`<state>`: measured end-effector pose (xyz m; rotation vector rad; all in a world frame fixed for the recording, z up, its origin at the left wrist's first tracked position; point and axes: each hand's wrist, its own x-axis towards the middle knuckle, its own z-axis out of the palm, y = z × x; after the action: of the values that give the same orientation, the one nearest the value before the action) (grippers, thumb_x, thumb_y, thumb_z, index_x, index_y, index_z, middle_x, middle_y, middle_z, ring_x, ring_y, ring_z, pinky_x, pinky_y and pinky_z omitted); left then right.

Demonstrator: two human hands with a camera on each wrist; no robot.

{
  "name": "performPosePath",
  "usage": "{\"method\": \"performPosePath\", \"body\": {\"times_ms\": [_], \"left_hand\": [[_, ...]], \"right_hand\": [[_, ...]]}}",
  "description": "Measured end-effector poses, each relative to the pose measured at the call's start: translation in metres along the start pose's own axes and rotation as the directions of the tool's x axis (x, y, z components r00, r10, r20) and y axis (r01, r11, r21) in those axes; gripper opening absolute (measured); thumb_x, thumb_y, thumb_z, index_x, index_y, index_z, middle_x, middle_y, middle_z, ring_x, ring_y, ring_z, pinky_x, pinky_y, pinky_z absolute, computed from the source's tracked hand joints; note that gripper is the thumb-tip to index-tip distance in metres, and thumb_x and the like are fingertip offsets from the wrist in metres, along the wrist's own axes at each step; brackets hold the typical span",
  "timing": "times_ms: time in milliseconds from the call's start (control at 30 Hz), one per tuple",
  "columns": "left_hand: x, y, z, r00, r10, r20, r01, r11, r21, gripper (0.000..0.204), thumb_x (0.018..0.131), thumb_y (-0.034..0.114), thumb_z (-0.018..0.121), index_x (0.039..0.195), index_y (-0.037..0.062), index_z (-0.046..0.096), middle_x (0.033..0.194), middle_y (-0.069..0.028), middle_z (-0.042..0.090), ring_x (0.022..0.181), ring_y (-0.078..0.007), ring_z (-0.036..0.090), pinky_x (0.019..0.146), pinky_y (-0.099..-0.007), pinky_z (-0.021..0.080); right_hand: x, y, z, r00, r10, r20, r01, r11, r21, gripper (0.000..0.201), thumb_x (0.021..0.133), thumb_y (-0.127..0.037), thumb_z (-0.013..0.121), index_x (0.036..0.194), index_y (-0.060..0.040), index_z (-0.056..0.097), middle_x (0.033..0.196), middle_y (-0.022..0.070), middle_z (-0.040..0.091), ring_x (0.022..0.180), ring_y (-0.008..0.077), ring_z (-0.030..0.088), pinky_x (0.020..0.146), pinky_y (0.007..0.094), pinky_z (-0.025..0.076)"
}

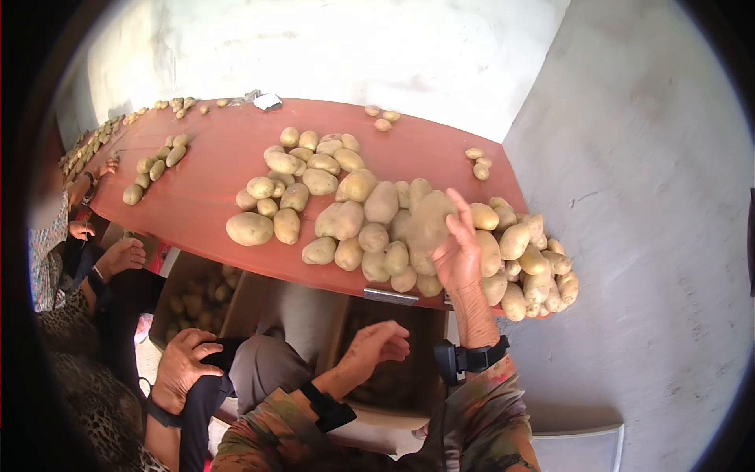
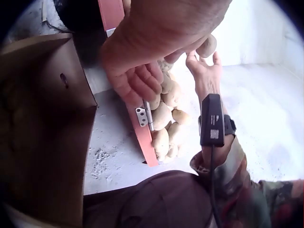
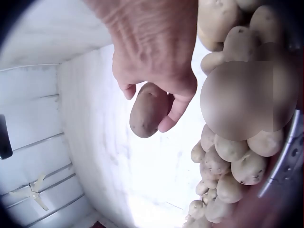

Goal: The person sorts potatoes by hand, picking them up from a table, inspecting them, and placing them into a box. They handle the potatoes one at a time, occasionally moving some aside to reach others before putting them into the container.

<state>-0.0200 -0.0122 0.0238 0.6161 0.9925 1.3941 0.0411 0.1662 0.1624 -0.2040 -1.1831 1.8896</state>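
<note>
My right hand (image 1: pixel 460 256) is raised over the near right part of the table. It grips a potato (image 3: pixel 148 111) between thumb and fingers, clear of the pile in the right wrist view. That same potato (image 2: pixel 207 46) stands above the fingertips in the left wrist view. My left hand (image 1: pixel 371 352) hangs below the table's front edge, over a cardboard box (image 2: pixel 42 142). Its fingers are loosely bent and hold nothing. A large heap of potatoes (image 1: pixel 381 203) covers the table's near right side, close by the right hand.
The red table (image 1: pixel 212 173) has a metal hinge (image 1: pixel 391 296) at its front edge. Smaller potato groups (image 1: pixel 157 161) lie further left and along the back. Another box (image 1: pixel 245 305) with potatoes stands below. At left are other people's hands (image 1: pixel 182 366). A grey wall (image 1: pixel 629 236) borders the right.
</note>
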Motion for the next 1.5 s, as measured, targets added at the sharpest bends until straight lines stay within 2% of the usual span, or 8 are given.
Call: {"method": "performPosePath", "body": {"times_ms": [100, 300, 500, 733, 900, 1100, 1267, 1500], "left_hand": [[0.004, 0.003, -0.002, 0.999, -0.003, -0.046, -0.012, 0.944, -0.328, 0.044, 0.103, 0.040, 0.043, 0.106, 0.0017, 0.063, 0.089, -0.0111, 0.068, 0.085, -0.0242, 0.068, 0.081, -0.0397, 0.056], [0.000, 0.019, 0.009, 0.964, 0.022, -0.264, -0.152, 0.863, -0.482, 0.055, 0.102, 0.052, 0.037, 0.117, 0.0034, 0.058, 0.105, -0.0113, 0.067, 0.093, -0.0271, 0.068, 0.082, -0.0414, 0.056], [0.002, 0.019, 0.010, 0.962, -0.007, -0.274, -0.181, 0.735, -0.654, 0.059, 0.100, 0.056, 0.037, 0.114, 0.0039, 0.059, 0.104, -0.0129, 0.068, 0.093, -0.0277, 0.068, 0.083, -0.0399, 0.055], [0.001, 0.005, 0.003, 0.935, -0.142, -0.325, 0.010, 0.927, -0.376, 0.053, 0.100, 0.050, 0.041, 0.101, 0.0009, 0.061, 0.081, -0.0163, 0.067, 0.072, -0.0277, 0.067, 0.070, -0.0409, 0.056], [0.005, -0.013, -0.002, 0.912, -0.074, -0.402, 0.022, 0.991, -0.134, 0.035, 0.099, 0.034, 0.050, 0.103, 0.0021, 0.063, 0.090, -0.0125, 0.067, 0.084, -0.0237, 0.066, 0.075, -0.0365, 0.055], [0.002, -0.010, -0.002, 0.946, -0.035, -0.321, 0.032, 0.999, -0.014, 0.022, 0.097, 0.022, 0.055, 0.106, 0.0046, 0.066, 0.097, -0.0084, 0.067, 0.093, -0.0184, 0.064, 0.083, -0.0319, 0.052], [0.001, -0.013, -0.002, 0.972, -0.091, -0.219, 0.084, 0.996, -0.040, 0.021, 0.097, 0.020, 0.056, 0.106, 0.0044, 0.066, 0.093, -0.0080, 0.068, 0.089, -0.0175, 0.065, 0.082, -0.0319, 0.053], [0.000, -0.011, -0.001, 0.976, -0.114, -0.187, 0.109, 0.993, -0.036, 0.022, 0.097, 0.021, 0.055, 0.106, 0.0034, 0.065, 0.089, -0.0077, 0.066, 0.085, -0.0172, 0.065, 0.080, -0.0315, 0.054]], "right_hand": [[-0.021, 0.011, -0.007, 0.989, 0.139, 0.042, -0.140, 0.990, 0.016, 0.045, 0.089, -0.013, 0.060, 0.133, -0.0120, 0.049, 0.112, 0.0110, 0.060, 0.102, 0.0233, 0.062, 0.089, 0.0383, 0.054], [-0.058, 0.017, 0.020, 0.907, 0.372, 0.196, -0.144, 0.713, -0.686, 0.033, 0.082, -0.017, 0.069, 0.113, -0.0101, 0.060, 0.106, 0.0070, 0.062, 0.097, 0.0190, 0.062, 0.087, 0.0318, 0.051], [-0.078, 0.028, 0.023, 0.858, 0.235, 0.457, 0.391, 0.279, -0.877, 0.036, 0.084, -0.024, 0.071, 0.113, -0.0070, 0.060, 0.097, 0.0123, 0.066, 0.092, 0.0254, 0.065, 0.080, 0.0363, 0.052], [-0.058, 0.024, 0.002, 0.844, -0.215, 0.491, 0.516, 0.081, -0.853, 0.021, 0.084, -0.018, 0.070, 0.100, -0.0065, 0.063, 0.090, 0.0113, 0.064, 0.088, 0.0299, 0.063, 0.074, 0.0402, 0.051], [-0.040, 0.017, -0.013, 0.807, -0.440, 0.394, 0.437, -0.002, -0.899, 0.024, 0.084, -0.012, 0.068, 0.106, -0.0038, 0.063, 0.102, 0.0162, 0.063, 0.098, 0.0349, 0.058, 0.084, 0.0430, 0.049], [-0.028, 0.020, -0.025, 0.851, -0.430, 0.301, 0.315, -0.041, -0.948, 0.034, 0.084, -0.018, 0.069, 0.115, -0.0034, 0.061, 0.114, 0.0194, 0.059, 0.103, 0.0384, 0.056, 0.087, 0.0450, 0.048], [-0.024, 0.034, -0.028, 0.866, -0.344, 0.364, 0.216, -0.400, -0.891, 0.048, 0.087, -0.037, 0.067, 0.124, -0.0071, 0.061, 0.123, 0.0260, 0.055, 0.105, 0.0384, 0.057, 0.092, 0.0481, 0.044], [-0.012, 0.043, -0.022, 0.944, -0.238, 0.229, 0.122, -0.394, -0.911, 0.049, 0.090, -0.049, 0.059, 0.124, -0.0130, 0.064, 0.130, 0.0295, 0.051, 0.108, 0.0376, 0.058, 0.100, 0.0520, 0.036]]}}
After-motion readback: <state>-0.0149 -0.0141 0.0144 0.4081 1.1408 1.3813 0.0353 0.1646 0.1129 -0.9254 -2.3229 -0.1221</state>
